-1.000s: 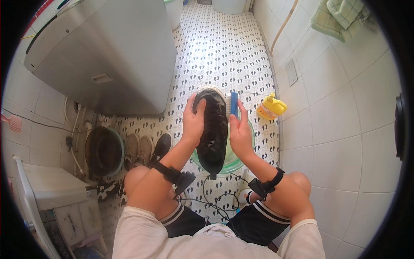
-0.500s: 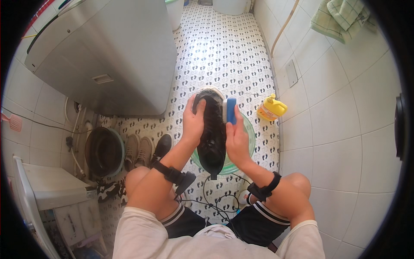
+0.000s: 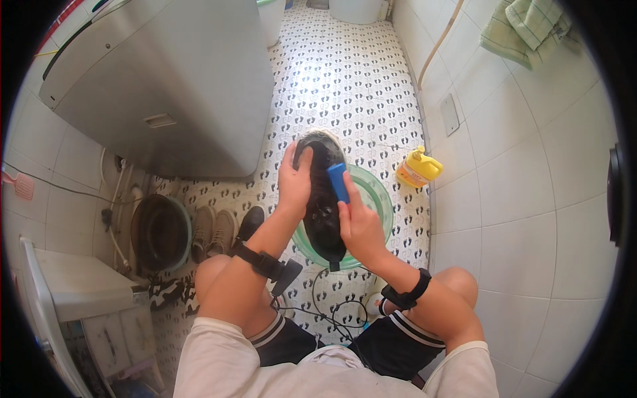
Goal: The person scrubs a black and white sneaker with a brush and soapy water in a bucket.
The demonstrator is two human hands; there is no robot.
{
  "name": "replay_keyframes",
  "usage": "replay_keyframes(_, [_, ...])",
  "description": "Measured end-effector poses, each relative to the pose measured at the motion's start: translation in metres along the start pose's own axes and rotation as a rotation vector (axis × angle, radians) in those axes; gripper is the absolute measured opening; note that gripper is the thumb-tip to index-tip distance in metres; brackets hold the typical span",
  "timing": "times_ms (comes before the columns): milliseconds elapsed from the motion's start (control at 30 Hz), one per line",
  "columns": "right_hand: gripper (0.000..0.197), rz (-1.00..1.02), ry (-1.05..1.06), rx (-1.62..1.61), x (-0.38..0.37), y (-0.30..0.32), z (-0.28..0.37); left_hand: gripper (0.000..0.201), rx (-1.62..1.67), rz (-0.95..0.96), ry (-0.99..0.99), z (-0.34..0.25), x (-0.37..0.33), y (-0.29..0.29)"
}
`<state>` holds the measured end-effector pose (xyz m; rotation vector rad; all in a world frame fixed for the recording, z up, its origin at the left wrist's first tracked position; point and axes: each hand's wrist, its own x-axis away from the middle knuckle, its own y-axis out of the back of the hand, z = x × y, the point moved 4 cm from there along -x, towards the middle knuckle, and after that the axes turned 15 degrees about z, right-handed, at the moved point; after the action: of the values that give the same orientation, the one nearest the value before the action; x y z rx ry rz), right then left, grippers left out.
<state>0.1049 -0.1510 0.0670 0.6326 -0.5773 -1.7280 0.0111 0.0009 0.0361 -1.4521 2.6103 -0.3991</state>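
I squat over a green basin (image 3: 378,199) on the tiled floor. My left hand (image 3: 294,182) grips the left side of a black shoe (image 3: 322,212) held above the basin, its toe pointing away from me. My right hand (image 3: 358,222) holds a blue brush (image 3: 338,182) pressed against the shoe's upper right side. Both wrists wear black straps.
A yellow detergent bottle (image 3: 419,168) lies by the right wall. A grey washing machine (image 3: 166,86) stands at left. A dark bucket (image 3: 161,232), two brown shoes (image 3: 213,231) and another black shoe (image 3: 251,222) sit at lower left. Black cables (image 3: 332,312) trail between my knees.
The brush in my right hand has slid from the shoe's far right edge inward and toward me along the upper. My left hand stays on the shoe.
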Motion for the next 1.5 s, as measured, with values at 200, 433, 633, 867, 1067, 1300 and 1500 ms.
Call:
replay_keyframes(200, [0.058,-0.039,0.001,0.084,-0.019,0.018,-0.006,0.061,0.039,0.054,0.091,-0.001,0.007,-0.007])
replay_keyframes(433, [0.057,-0.001,-0.047,-0.084,-0.007,0.001,-0.009,0.060,0.020,-0.037,0.088,0.002,-0.001,0.007])
replay_keyframes(633, [0.058,0.052,-0.042,-0.055,-0.006,0.002,-0.008,0.059,0.042,0.033,0.058,-0.004,0.000,-0.002])
replay_keyframes(867, [0.057,-0.020,-0.067,-0.097,-0.015,0.013,-0.008,0.059,0.051,0.006,0.062,0.006,-0.007,0.006])
replay_keyframes(1067, [0.057,0.133,-0.038,-0.142,0.004,-0.007,-0.002,0.064,-0.098,-0.091,0.048,0.005,-0.012,0.016])
replay_keyframes(1300, [0.055,0.099,-0.067,-0.106,-0.008,0.007,0.001,0.063,-0.006,-0.064,0.088,-0.001,-0.009,0.005])
replay_keyframes(1500, [0.055,0.199,-0.086,-0.185,0.011,-0.006,0.003,0.059,-0.088,-0.099,0.017,0.005,-0.020,0.031])
